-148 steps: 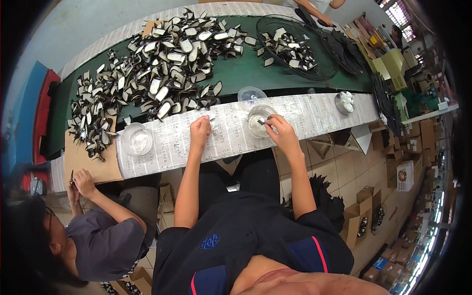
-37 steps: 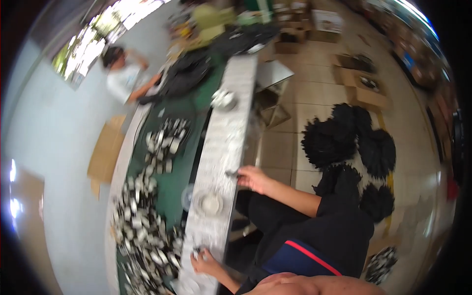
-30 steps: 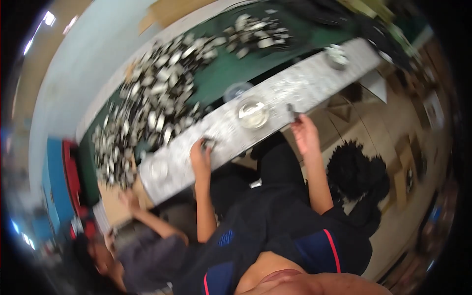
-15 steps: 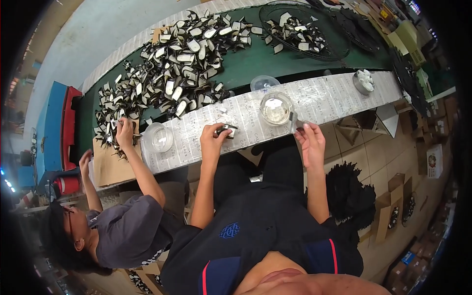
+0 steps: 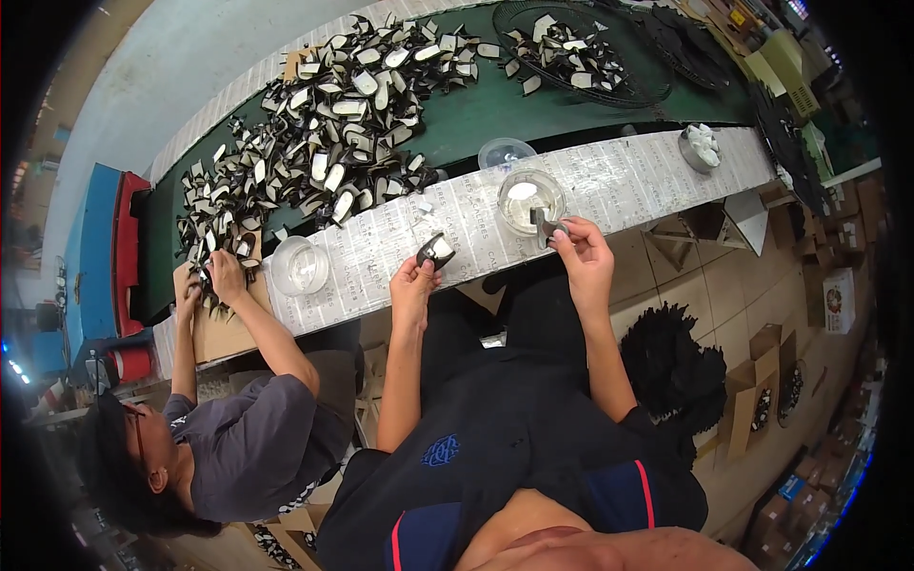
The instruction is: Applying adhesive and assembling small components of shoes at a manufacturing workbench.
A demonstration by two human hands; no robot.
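My left hand (image 5: 413, 293) pinches a small black piece with a whitish pad (image 5: 438, 249), which looks like a shoe part, just above the front ledge. In my right hand (image 5: 585, 255), between thumb and fingers, is a small flat grey tool with a dark tip (image 5: 548, 228). Its tip reaches over the near rim of a round clear bowl (image 5: 505, 211). The bowl seems to hold a little clear liquid. A clear lid or shallow dish (image 5: 506, 150) lies just behind it.
A heap of similar black-and-white pieces (image 5: 347, 133) covers the green belt (image 5: 457, 119). More lie in a black wire basket (image 5: 609, 95). A metal tin of white lumps (image 5: 701, 150) stands right. On the left, a co-worker (image 5: 257, 419) handles pieces beside another clear bowl (image 5: 300, 268).
My right hand has moved slightly left and up, bringing the grey tool over the bowl's rim. The piece in my left hand has turned, its pale pad now facing up. The co-worker's hands have come together.
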